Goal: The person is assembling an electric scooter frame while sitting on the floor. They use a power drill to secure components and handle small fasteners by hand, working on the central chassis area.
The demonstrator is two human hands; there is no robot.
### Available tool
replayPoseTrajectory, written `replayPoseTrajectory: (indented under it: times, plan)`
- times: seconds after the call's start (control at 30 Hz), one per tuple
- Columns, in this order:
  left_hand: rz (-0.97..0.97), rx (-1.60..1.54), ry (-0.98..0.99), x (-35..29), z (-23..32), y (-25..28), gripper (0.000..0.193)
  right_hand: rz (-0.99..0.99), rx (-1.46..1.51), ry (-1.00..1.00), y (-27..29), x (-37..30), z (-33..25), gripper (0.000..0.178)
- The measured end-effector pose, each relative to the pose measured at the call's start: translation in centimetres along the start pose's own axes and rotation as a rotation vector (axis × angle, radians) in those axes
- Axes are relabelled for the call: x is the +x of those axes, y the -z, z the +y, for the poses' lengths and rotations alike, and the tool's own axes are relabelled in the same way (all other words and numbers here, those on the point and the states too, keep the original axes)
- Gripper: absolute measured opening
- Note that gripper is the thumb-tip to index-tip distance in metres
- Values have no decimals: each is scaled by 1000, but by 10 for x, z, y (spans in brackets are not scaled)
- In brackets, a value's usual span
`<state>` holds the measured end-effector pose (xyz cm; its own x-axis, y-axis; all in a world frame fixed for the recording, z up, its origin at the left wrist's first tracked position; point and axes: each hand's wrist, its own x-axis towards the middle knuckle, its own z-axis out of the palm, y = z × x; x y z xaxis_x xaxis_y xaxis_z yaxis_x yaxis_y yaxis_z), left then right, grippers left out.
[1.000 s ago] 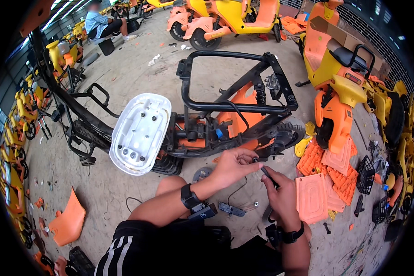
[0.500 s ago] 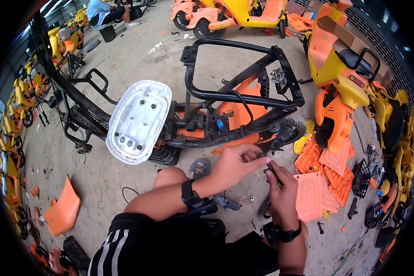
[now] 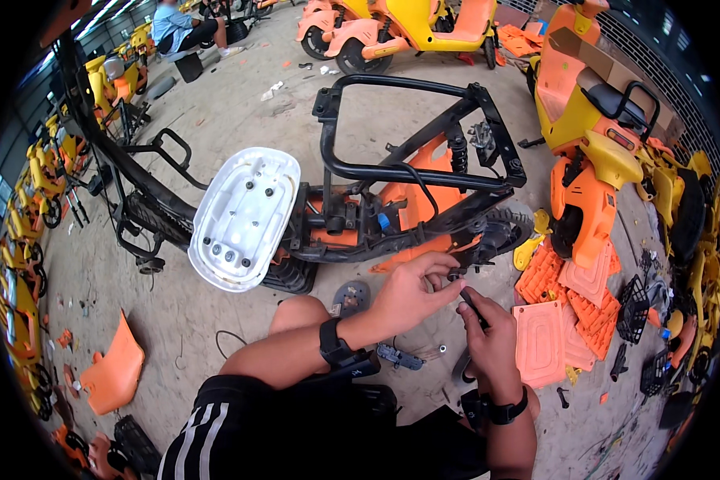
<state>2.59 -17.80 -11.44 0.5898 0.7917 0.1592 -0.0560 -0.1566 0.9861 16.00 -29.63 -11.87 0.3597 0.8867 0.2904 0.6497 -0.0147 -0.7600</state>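
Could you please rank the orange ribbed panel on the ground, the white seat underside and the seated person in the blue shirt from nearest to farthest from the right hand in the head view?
1. Orange ribbed panel: on the ground just right of the right hand.
2. White seat underside: up and to the left, on the black frame.
3. Person in the blue shirt: far off, top left.

Small dark part mostly hidden between the hands, kind unclear.
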Motion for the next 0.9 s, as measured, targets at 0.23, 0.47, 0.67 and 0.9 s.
replayPoseTrajectory:
  times: [0.23,0.47,0.67,0.9]
  plan:
    - [-21,-115,64,0,0,1,33,2,-9,-22,0,-1,-1,26]
    - [-40,-64,67,2,-1,5,32,7,-10,13,-3,1,-1,26]
    - [-40,-133,118,5,-4,7,32,2,-17,-10,-3,1,0,26]
    - [-79,-93,99,6,-8,10,30,-35,-5,-77,-2,3,-9,25]
